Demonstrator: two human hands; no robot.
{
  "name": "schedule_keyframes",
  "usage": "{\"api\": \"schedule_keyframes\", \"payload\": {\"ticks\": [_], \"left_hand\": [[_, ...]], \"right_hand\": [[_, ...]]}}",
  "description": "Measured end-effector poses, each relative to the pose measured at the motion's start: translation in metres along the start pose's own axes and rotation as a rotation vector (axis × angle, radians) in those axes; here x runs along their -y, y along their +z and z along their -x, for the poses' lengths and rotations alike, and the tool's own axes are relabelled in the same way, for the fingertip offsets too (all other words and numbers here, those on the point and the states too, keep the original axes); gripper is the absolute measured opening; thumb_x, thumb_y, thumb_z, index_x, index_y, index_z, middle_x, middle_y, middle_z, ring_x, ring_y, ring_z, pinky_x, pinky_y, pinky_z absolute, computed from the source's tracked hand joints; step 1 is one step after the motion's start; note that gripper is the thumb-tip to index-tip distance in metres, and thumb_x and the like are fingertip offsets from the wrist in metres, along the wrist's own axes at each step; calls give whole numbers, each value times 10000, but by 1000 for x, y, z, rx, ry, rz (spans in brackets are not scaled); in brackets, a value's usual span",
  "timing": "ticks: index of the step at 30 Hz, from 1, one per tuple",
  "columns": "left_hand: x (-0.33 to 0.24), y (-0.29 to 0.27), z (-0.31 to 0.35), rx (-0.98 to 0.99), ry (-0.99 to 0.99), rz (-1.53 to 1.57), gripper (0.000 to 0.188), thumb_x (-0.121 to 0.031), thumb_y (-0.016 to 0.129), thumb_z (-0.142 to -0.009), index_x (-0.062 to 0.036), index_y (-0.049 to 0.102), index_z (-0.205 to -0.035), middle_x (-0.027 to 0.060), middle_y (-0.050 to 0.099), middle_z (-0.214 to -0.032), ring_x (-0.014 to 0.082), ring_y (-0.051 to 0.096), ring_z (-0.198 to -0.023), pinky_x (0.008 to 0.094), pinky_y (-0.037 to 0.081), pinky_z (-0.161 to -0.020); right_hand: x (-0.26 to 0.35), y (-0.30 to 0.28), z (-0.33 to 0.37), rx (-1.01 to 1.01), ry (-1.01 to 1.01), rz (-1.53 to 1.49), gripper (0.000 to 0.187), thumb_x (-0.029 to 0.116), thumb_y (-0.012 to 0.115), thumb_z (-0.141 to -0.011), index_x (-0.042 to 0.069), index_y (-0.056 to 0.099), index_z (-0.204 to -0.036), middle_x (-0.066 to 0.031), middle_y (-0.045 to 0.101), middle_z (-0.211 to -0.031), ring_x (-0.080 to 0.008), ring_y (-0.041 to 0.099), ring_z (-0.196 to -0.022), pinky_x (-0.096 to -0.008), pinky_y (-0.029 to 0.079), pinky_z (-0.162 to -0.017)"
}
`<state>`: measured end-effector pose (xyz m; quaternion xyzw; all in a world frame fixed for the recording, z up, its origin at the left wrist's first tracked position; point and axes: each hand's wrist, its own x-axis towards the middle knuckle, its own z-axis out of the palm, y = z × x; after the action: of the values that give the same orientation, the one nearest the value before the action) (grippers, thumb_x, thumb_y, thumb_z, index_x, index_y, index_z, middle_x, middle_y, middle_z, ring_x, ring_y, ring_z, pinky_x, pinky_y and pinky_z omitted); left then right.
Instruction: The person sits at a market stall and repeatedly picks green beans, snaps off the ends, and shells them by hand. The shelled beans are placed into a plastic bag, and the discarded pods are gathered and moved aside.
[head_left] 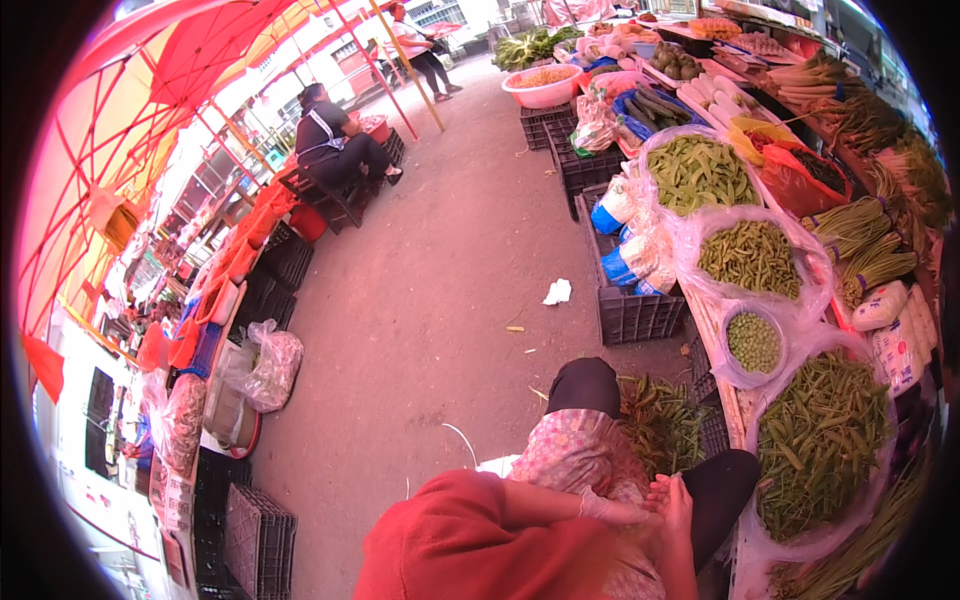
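My left hand [635, 513] and my right hand [677, 508] meet over my lap, above a pink flowered apron [575, 445]. The fingers of both are curled in and close together. Anything between them is hidden or too small to name. Past the apron, a heap of green pods and husks [655, 430] lies low beside my dark-trousered knee. On the stall to my right, nearest my hands, are a plastic-lined heap of green pods [820, 440] and a white tub [735, 370] of shelled green peas [753, 343].
Farther along the stall lie more pods [750, 258], broad flat beans [700, 172] and bundled long beans [850, 230]. Black crates [640, 318] stand below. Across the walkway [420, 300] are another stall, a plastic bag [270, 365], a stacked crate [258, 540] and a seated person [335, 140].
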<state>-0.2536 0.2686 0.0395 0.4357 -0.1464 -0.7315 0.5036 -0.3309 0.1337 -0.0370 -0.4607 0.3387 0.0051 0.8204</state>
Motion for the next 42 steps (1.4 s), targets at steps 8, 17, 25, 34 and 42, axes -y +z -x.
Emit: {"api": "schedule_keyframes", "payload": {"ticks": [8, 17, 25, 34, 42], "left_hand": [[18, -10, -14, -6, 3, 50, 510, -485, 407, -964, -92, 534, -666, -2, 478, -523, 112, 387, -370, 234, 286, -348], [23, -19, -16, 14, -13, 38, 501, -471, 405, -971, -92, 525, -667, -5, 470, -523, 101, 392, -377, 231, 287, -351], [25, -40, -22, 144, 66, 246, 562, -512, 401, -977, -119, 507, -591, -3, 443, -472, 96, 379, -349, 220, 242, -330], [-87, -49, -37, -131, 27, 1246, 336, -397, 596, -909, -142, 540, -698, -3, 530, -634, 91, 442, -472, 199, 328, -396], [-223, -84, -127, -461, 473, 593, 347, -345, 469, -988, -121, 485, -724, -1, 516, -601, 84, 441, -454, 180, 289, -365]], "right_hand": [[-1, 0, -4, 24, 12, 36, 412, 367, 407, -1011, 3, 579, -1101, -88, 635, -874, -163, 611, -684, -336, 560, -595], [-2, 1, -6, 3, 27, 33, 415, 367, 421, -1004, 4, 595, -1102, -84, 638, -888, -144, 597, -672, -296, 538, -592], [-2, 5, 1, -14, 12, -64, 423, 394, 452, -996, 19, 625, -1088, -87, 659, -964, -166, 619, -823, -314, 514, -767], [-8, 6, -8, 47, 46, -151, 429, 381, 393, -1017, 33, 631, -1095, -62, 651, -938, -128, 569, -701, -271, 492, -619], [-19, 3, -18, 97, -11, -26, 478, 393, 358, -1021, 3, 621, -1104, -66, 646, -921, -132, 596, -706, -295, 509, -676]]}}
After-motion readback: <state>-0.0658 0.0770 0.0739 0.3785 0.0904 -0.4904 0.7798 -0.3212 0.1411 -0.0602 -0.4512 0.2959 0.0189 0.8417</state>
